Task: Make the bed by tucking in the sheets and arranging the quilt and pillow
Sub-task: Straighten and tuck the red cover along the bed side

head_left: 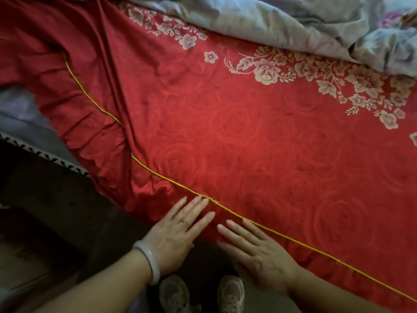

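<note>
A red bed sheet (237, 123) with a rose pattern and pale flower print covers the bed. A yellow cord trim (158, 173) runs along its near edge, with a red ruffle (94, 141) hanging below it. My left hand (178, 231) lies flat, fingers spread, on the ruffle at the bed's edge, fingertips touching the trim. My right hand (255, 249) lies flat beside it, just below the trim. Neither hand holds anything. A crumpled pale floral quilt (293, 26) is bunched along the far side. No pillow is in view.
At the left, the sheet is pulled back and shows a greyish mattress corner (29, 123) with a patterned border. The dark floor (56, 211) lies below the bed's edge. My two shoes (203, 294) stand close to the bed.
</note>
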Demonstrator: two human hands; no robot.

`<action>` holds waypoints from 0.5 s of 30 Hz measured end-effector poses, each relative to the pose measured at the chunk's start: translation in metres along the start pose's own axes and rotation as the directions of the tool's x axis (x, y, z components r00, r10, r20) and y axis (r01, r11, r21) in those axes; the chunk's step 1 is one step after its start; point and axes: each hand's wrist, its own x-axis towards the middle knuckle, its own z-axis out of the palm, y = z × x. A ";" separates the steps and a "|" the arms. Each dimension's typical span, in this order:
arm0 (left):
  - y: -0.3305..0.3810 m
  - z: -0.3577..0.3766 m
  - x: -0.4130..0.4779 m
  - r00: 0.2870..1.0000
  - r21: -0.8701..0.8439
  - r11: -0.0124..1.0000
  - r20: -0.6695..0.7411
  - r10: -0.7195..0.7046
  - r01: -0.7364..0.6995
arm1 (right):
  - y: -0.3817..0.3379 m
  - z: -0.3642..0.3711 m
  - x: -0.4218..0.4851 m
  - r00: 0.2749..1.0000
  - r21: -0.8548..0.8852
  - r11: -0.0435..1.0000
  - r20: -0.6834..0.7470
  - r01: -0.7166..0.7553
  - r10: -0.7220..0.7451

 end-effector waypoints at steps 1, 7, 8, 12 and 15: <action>-0.007 -0.005 0.008 0.999 -0.014 1.000 -0.052 -0.011 0.010 | 0.000 -0.005 0.005 0.999 0.052 0.998 -0.041 -0.030 0.032; -0.065 -0.012 0.021 0.951 0.142 0.948 0.080 -0.298 0.285 | 0.027 -0.035 0.091 0.923 0.213 0.924 -0.154 -0.317 0.352; -0.068 -0.004 0.011 0.950 0.143 0.951 0.116 -0.291 0.274 | 0.030 -0.032 0.104 0.902 0.239 0.895 -0.126 -0.376 0.413; -0.054 0.014 -0.018 0.966 0.074 0.973 0.126 -0.227 0.219 | 0.009 -0.006 0.112 0.915 0.173 0.902 -0.010 -0.396 0.403; -0.063 0.011 -0.027 0.987 0.056 0.992 0.110 -0.119 0.113 | -0.026 0.006 0.103 0.959 0.148 0.947 0.058 -0.284 0.279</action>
